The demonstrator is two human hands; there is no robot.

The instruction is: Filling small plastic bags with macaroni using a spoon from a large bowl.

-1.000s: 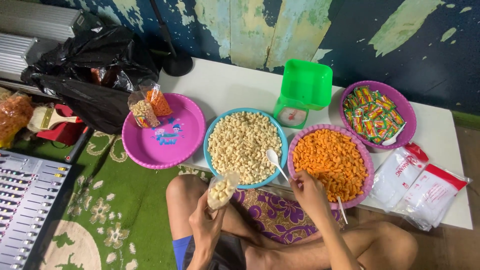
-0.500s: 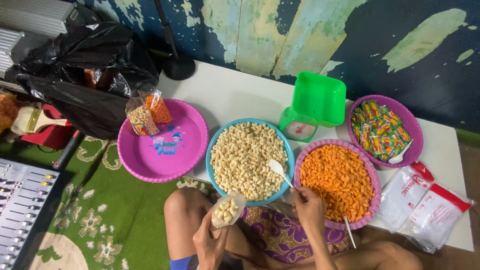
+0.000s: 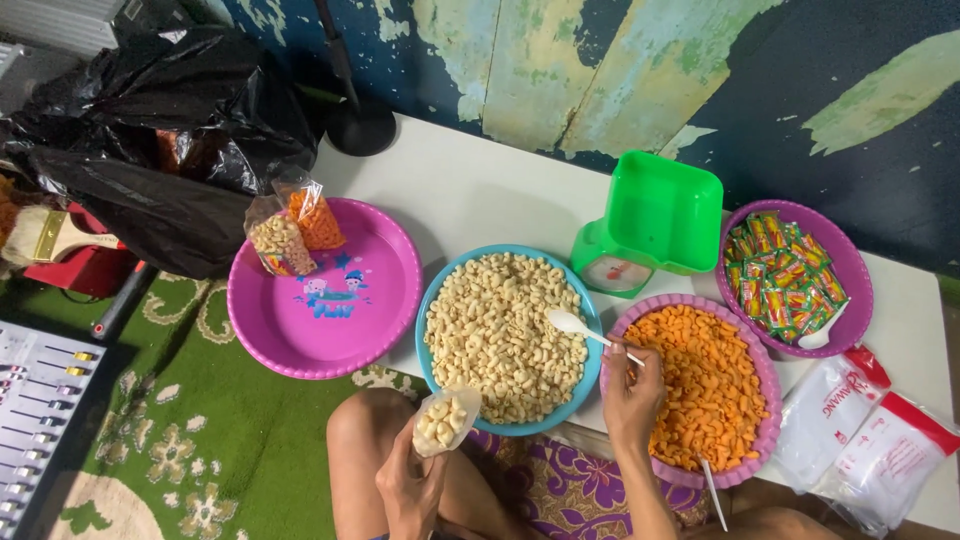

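My left hand (image 3: 412, 485) holds a small clear plastic bag (image 3: 445, 420) partly filled with pale puffed snacks, just below the blue bowl (image 3: 592, 335) of the same snacks. My right hand (image 3: 630, 390) grips a white plastic spoon (image 3: 578, 325) whose bowl rests over the pale snacks at the blue bowl's right rim. Right beside that hand stands a purple bowl (image 3: 768, 375) of orange snacks with another white spoon (image 3: 712, 490) leaning at its near edge.
A pink bowl (image 3: 320, 340) at the left holds two filled snack bags (image 3: 295, 230). A green kitchen scale (image 3: 650, 225) and a purple bowl of wrapped candies (image 3: 790, 275) stand behind. Packs of empty bags (image 3: 865, 430) lie at the right; black rubbish bags (image 3: 150, 130) at the left.
My right hand has lifted the white spoon from the blue bowl's near right edge further over the pale snacks. The view has shifted slightly; my left hand still holds the bag.
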